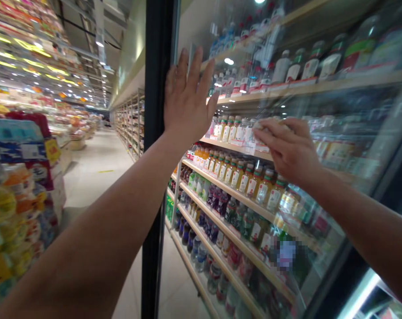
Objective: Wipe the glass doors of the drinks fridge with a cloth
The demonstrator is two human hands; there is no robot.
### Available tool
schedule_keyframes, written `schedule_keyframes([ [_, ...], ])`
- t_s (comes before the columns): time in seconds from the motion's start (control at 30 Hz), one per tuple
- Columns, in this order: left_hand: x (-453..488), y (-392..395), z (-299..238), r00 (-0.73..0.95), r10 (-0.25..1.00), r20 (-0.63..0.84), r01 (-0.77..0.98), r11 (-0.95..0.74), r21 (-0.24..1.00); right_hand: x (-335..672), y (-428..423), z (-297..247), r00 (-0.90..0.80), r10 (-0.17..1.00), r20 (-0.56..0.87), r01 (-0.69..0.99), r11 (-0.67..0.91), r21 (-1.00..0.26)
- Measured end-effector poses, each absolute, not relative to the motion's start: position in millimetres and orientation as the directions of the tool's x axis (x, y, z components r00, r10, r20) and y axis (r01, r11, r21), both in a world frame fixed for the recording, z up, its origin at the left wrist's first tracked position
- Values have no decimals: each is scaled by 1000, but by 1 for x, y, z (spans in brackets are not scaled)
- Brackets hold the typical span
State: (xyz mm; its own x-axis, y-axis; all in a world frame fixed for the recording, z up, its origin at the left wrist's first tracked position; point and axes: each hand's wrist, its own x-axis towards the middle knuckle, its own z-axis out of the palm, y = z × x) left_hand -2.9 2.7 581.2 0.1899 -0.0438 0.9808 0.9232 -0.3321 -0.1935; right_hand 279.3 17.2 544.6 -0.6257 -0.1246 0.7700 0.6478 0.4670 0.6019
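Observation:
My left hand (pixel 189 95) lies flat with fingers spread on the glass door (pixel 320 99), close beside its black frame (pixel 154 133). On the same pane, farther right, my right hand (pixel 292 148) is closed with bent fingers around a small pale, crumpled cloth (pixel 279 125), mostly covered by the fingers. The cloth is at the glass surface. Through the pane show rows of bottled drinks (pixel 236 177) on shelves.
Left of the door frame runs a store aisle (pixel 101 164) with a pale floor. Stacked packaged goods (pixel 17 208) stand at the far left. Shelving (pixel 129 119) lines the aisle's right side. A bright light strip (pixel 360 294) shows at lower right.

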Motion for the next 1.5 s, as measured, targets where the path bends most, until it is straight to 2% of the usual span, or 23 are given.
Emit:
schedule_keyframes([
  [0.1,-4,3,581,186,-12,982,930,-320,-180,280,21,542,-703,-163,692,568,456,685],
  [0.17,-6,6,581,221,-35,975,913,-344,-220,282,25,555,-694,-166,700,586,436,684],
  [0.27,-8,9,581,244,-75,967,895,-368,-254,281,28,587,-612,-150,777,676,410,612],
  [0.43,-5,7,581,182,23,983,944,-283,-169,270,26,635,-479,-119,870,771,418,481],
  [0.57,-5,7,581,191,15,981,939,-294,-178,261,23,659,-446,-103,889,792,417,446],
  [0.73,-4,5,579,157,54,986,967,-210,-142,251,27,684,-403,-143,904,809,406,425],
  [0.9,-3,6,577,153,57,986,968,-209,-138,238,31,699,-299,-135,945,855,403,328],
  [1.07,-5,12,579,118,92,989,966,-243,-93,227,31,692,-241,-121,963,876,400,270],
  [1.17,-8,17,579,124,67,990,946,-309,-97,226,28,678,-305,-127,944,854,401,330],
  [1.3,-9,18,577,164,8,986,940,-304,-154,229,24,651,-404,-128,906,804,424,418],
  [1.4,-9,17,576,214,-50,976,906,-363,-217,231,24,627,-447,-95,890,750,502,431],
  [1.5,-10,17,576,209,-45,977,912,-352,-211,227,25,600,-484,-85,871,688,578,439],
])
